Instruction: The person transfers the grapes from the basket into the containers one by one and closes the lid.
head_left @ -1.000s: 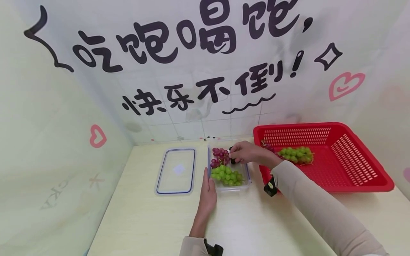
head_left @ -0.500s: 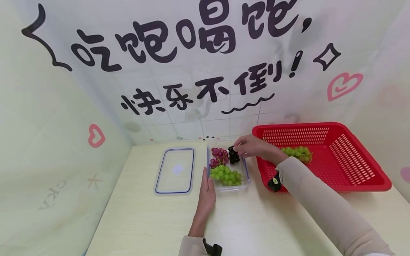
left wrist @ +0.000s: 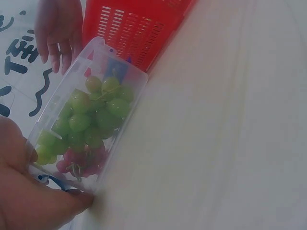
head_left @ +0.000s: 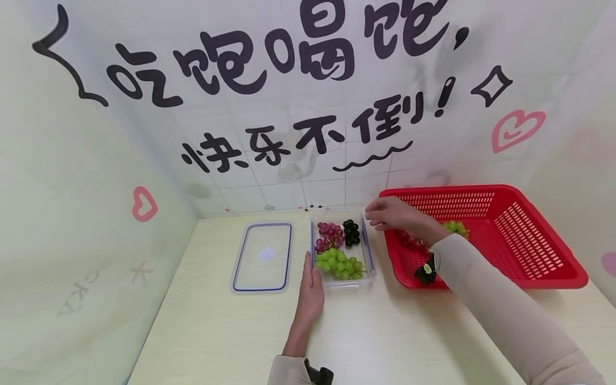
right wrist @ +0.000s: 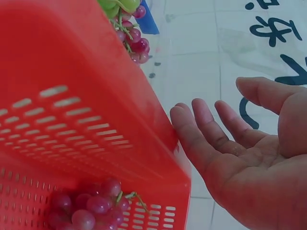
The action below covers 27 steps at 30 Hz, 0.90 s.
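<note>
- Your right hand (head_left: 391,214), fingers loosely parted, holding nothing, has drawn off the black grapes (head_left: 351,233) toward the red basket (head_left: 505,267).
- Your left hand (head_left: 312,294), fingers straight, touches the clear box (head_left: 348,284) at eight o'clock.
- Inside, the black grapes sit glossy at one o'clock.

Head view: bright, diffuse light; edges stretched.
Tabletop (head_left: 353,331): pale glare, lower centre; soft shadow beside right sleeve (head_left: 500,305), lower right.
Left wrist view: dimmer, hazy, low contrast.
Right wrist view: dim, cool; red basket (right wrist: 62,57) blurred at upper left.
</note>
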Available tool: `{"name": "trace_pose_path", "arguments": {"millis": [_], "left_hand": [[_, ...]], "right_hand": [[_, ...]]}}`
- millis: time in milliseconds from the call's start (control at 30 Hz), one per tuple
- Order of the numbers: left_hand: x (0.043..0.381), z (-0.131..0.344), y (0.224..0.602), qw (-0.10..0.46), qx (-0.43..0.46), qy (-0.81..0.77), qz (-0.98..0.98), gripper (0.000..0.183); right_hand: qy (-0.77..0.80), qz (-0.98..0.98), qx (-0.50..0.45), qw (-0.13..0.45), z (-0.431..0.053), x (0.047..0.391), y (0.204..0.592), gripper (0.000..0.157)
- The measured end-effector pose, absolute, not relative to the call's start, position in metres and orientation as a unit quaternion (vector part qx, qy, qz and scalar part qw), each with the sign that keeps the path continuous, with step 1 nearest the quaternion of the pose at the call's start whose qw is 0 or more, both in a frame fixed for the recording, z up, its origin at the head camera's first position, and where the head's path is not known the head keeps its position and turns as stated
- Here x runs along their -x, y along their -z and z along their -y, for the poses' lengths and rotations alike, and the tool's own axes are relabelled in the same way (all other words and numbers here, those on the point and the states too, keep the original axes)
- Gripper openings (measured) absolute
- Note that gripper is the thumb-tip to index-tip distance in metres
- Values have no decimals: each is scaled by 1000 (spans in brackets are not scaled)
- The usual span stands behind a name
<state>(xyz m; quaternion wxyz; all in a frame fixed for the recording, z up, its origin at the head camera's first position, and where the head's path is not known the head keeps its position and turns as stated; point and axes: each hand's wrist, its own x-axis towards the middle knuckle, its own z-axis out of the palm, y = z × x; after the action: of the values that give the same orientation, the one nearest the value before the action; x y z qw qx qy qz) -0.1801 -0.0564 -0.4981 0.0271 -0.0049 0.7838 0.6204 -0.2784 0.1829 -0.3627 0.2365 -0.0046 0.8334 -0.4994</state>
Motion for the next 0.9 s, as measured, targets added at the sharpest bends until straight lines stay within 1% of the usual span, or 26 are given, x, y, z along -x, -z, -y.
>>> {"name": "trace_pose_path", "arguments": {"millis": [100, 200, 333, 700, 900], "left_hand": [[180, 56, 498, 29, 6, -619, -785, 54], [180, 57, 497, 30, 7, -619, -785, 54], [180, 57, 497, 33, 8, -620, -784, 55], [177, 57, 494, 30, 8, -628, -777, 55], [177, 57, 495, 29, 6, -627, -779, 55]], "right_hand": [[500, -835, -3, 232, -189, 279, 361, 44], [490, -842, -5, 225, -195, 279, 359, 45], [474, -855, -4, 208, -203, 278, 356, 42], [469, -864, -19, 181, -223, 281, 358, 48], [449, -873, -27, 189, -234, 280, 359, 50]]}}
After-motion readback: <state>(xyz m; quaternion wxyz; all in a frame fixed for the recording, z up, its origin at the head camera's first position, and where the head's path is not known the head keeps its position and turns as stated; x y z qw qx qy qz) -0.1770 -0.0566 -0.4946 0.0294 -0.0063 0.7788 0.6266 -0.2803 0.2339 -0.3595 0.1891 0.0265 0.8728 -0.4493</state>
